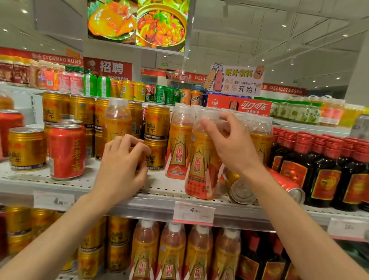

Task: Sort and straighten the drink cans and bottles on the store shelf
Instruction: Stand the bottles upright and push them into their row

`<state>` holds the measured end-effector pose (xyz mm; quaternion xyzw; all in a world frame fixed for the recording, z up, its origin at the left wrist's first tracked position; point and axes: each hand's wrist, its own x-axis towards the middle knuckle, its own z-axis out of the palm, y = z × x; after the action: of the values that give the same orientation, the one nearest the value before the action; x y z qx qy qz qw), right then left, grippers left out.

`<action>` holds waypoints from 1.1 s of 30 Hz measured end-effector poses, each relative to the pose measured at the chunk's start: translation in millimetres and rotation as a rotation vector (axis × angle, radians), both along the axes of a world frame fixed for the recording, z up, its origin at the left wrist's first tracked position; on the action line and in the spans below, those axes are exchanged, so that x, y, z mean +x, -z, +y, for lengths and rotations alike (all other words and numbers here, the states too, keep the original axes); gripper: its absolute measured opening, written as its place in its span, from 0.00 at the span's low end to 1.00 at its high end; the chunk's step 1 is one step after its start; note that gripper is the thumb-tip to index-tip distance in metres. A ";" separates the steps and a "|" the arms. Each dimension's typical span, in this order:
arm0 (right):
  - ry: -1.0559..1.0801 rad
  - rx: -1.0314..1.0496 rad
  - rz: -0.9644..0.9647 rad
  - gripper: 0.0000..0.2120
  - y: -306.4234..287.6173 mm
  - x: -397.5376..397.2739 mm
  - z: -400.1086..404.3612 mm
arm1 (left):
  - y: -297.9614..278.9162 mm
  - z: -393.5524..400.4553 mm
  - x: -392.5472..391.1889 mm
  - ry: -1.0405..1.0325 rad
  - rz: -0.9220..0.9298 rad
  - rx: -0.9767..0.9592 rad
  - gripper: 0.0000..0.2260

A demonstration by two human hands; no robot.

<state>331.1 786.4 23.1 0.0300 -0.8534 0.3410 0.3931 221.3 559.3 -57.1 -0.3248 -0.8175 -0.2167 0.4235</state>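
- At the left of the frame, we are noting a red can and a gold can standing upright on the shelf, apart from either hand.
- Left of centre, we are seeing the left hand curling its fingers round a small gold can in the stacked gold row; the hand is covering much of what it holds.
- We are judging these cans rigid, smooth and moderately heavy if full; taking them round the middle of the wall is looking safest.
- Right of centre, the right hand is pinching the orange bottle at its shoulder, just under the cap; the bottle is standing at the shelf's front edge, leaning slightly.
- We are judging the bottle thin-walled plastic, slippery at the label and top-heavy when gripped high; a hold lower on the body is appearing steadier.
- Right of the bottle, behind the right forearm, two fallen cans are lying on their sides beside the dark bottles, and are likely to roll.
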 end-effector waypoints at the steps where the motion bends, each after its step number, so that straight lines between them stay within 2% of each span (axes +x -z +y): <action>1: 0.017 -0.004 -0.016 0.26 2.0 -2.6 -2.1 | 0.0 0.1 0.5 -0.001 -0.004 -0.001 0.11; 5: 0.075 -0.039 -0.021 0.33 11.1 -6.0 -5.8 | 0.8 1.3 1.6 -0.006 -0.013 0.005 0.11; 11: 0.076 0.031 -0.098 0.34 2.2 8.3 -7.6 | -2.0 -0.1 2.7 0.012 -0.024 -0.001 0.13; 15: 0.102 0.188 -0.210 0.35 -1.2 32.4 9.6 | -2.3 -1.6 3.1 0.023 -0.040 -0.026 0.14; 19: 0.310 0.566 -0.363 0.37 21.6 58.2 29.7 | -1.4 1.2 3.9 0.032 -0.023 0.005 0.14; 21: 0.346 0.648 -0.450 0.38 40.6 67.5 32.4 | -1.2 6.6 9.3 0.040 0.045 0.012 0.14; 23: 0.362 0.668 -0.441 0.37 55.2 70.4 33.7 | -0.7 19.4 19.7 0.106 0.101 0.015 0.15; 25: 0.370 0.648 -0.385 0.36 61.8 69.3 33.9 | -0.6 37.5 34.7 0.225 0.028 0.042 0.19; 28: 0.349 0.600 -0.303 0.35 66.1 65.3 35.8 | 0.3 62.6 53.8 0.382 -0.219 0.139 0.27; 31: 0.310 0.514 -0.244 0.32 68.5 64.7 39.2 | 3.3 76.7 55.0 0.441 -0.381 0.236 0.34; 33: 0.267 0.426 -0.225 0.31 65.2 67.3 41.2 | 5.9 80.2 51.5 0.465 -0.476 0.255 0.36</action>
<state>398.5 827.6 -42.2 -0.0387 -0.9405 0.1005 0.3223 272.9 639.6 -63.1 -0.3871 -0.7637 -0.4773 0.1978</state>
